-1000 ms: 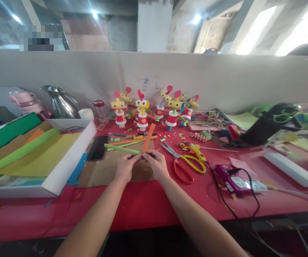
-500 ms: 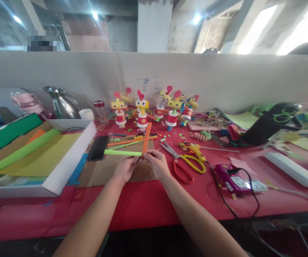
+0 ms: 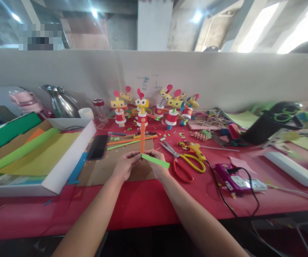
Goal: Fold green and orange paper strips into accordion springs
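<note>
My left hand [image 3: 127,164] pinches the joint where a green paper strip [image 3: 156,161] crosses an orange paper strip [image 3: 142,137]. The orange strip points away from me, while the green one runs right, over my right hand [image 3: 155,159]. The fingers of my right hand are closed near the same joint, partly hidden behind the green strip. Below both hands lies a brown cardboard sheet [image 3: 108,169]. More orange paper strips [image 3: 125,142], a thin green strip [image 3: 122,145] and small coiled paper springs [image 3: 138,136] rest on it and just beyond.
Paper-cup figures [image 3: 142,116] stand at the back. Scissors [image 3: 180,162], a yellow glue gun [image 3: 194,150] and a purple power strip [image 3: 231,180] lie right. Left are a phone [image 3: 98,147], a white box [image 3: 68,160] of coloured paper and a metal jug [image 3: 60,101].
The green strip has been folded across from the left side to the right. The orange strip has turned from leaning right to nearly straight away from me.
</note>
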`<state>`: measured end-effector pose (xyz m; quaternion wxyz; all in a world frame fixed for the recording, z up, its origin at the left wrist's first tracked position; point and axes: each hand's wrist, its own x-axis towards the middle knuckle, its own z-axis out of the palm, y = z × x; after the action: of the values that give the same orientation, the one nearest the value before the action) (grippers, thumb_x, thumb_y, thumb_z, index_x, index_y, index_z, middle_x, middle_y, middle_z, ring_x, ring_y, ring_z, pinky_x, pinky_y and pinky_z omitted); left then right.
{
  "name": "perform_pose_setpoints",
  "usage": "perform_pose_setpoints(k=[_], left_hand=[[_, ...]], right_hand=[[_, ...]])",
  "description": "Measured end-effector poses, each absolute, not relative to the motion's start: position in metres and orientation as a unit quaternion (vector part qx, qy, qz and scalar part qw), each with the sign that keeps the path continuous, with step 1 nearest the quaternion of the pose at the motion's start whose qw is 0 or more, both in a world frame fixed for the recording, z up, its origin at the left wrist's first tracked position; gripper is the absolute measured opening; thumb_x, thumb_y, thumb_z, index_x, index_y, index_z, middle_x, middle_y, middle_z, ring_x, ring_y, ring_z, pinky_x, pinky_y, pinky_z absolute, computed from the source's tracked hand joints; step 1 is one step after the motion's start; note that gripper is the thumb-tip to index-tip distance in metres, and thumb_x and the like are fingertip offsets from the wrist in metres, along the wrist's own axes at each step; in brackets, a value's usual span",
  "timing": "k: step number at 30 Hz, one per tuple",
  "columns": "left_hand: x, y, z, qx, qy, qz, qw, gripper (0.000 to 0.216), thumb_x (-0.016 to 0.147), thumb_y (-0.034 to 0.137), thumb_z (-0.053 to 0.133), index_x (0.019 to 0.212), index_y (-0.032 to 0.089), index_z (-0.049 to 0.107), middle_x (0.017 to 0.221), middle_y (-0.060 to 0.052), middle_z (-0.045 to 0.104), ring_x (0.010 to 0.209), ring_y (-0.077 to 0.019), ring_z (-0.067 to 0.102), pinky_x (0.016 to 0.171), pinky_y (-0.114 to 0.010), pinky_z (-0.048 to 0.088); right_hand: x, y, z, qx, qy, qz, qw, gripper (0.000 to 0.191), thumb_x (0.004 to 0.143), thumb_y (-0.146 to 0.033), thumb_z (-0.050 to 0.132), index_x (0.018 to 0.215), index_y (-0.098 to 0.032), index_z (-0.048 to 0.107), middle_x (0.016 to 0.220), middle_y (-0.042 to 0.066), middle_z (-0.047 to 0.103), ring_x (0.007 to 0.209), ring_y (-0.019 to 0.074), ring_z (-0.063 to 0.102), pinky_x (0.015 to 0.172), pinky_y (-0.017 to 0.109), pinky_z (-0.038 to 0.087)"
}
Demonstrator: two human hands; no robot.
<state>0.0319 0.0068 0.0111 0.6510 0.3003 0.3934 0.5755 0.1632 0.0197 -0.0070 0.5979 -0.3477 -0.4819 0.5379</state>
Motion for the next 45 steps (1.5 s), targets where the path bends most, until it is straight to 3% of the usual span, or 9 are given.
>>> perform_pose_setpoints(k=[5,13,19,32,38,45], left_hand=[[0.033,0.006,0.014,0.309,0.397,0.581,0.64,0.026,0.053,0.019,0.083,0.076,0.011,0.074,0.073,-0.007,0.073,0.065,-0.0124,0.065,0.068,-0.023,0.051],[0.034,0.011,0.012,0.288,0.372,0.635,0.612,0.023,0.054,0.02,0.083,0.073,0.013,0.073,0.072,-0.002,0.072,0.068,-0.0106,0.065,0.075,-0.024,0.05],[0.039,0.009,0.014,0.274,0.369,0.634,0.622,0.024,0.052,0.017,0.083,0.072,0.013,0.07,0.072,-0.002,0.072,0.07,-0.012,0.066,0.081,-0.027,0.05],[0.036,0.007,0.017,0.312,0.385,0.597,0.631,0.022,0.057,0.021,0.081,0.075,0.014,0.072,0.072,-0.002,0.071,0.068,-0.0113,0.064,0.072,-0.023,0.049],[0.033,0.01,0.013,0.272,0.371,0.604,0.65,0.017,0.055,0.017,0.082,0.066,0.012,0.069,0.062,0.0,0.068,0.059,-0.0077,0.061,0.061,-0.017,0.048],[0.027,0.01,0.014,0.166,0.346,0.579,0.72,0.013,0.07,0.002,0.068,0.068,0.014,0.064,0.065,0.0,0.067,0.061,-0.0093,0.064,0.062,-0.02,0.053]], right_hand=[[0.164,0.019,-0.007,-0.363,-0.525,0.495,0.59,0.02,0.066,-0.034,0.074,0.081,-0.022,0.075,0.08,0.003,0.068,0.074,0.0182,0.062,0.07,0.03,0.05],[0.157,0.012,0.005,-0.337,-0.472,0.56,0.592,0.033,0.063,-0.032,0.074,0.094,-0.021,0.07,0.085,0.004,0.071,0.081,0.0196,0.064,0.077,0.033,0.051],[0.159,0.013,0.007,-0.393,-0.47,0.508,0.605,0.02,0.07,-0.036,0.07,0.071,-0.017,0.068,0.066,0.002,0.067,0.066,0.0159,0.06,0.066,0.028,0.048],[0.164,0.015,0.001,-0.431,-0.565,0.414,0.569,0.021,0.074,-0.036,0.064,0.066,-0.017,0.068,0.064,0.001,0.062,0.065,0.0152,0.056,0.061,0.026,0.043],[0.159,0.015,-0.002,-0.355,-0.544,0.487,0.585,0.021,0.07,-0.03,0.069,0.088,-0.02,0.066,0.08,0.001,0.066,0.069,0.0147,0.061,0.067,0.027,0.049],[0.16,0.016,-0.005,-0.368,-0.598,0.417,0.578,0.027,0.073,-0.031,0.069,0.099,-0.024,0.07,0.089,0.002,0.063,0.071,0.0131,0.059,0.068,0.026,0.05]])
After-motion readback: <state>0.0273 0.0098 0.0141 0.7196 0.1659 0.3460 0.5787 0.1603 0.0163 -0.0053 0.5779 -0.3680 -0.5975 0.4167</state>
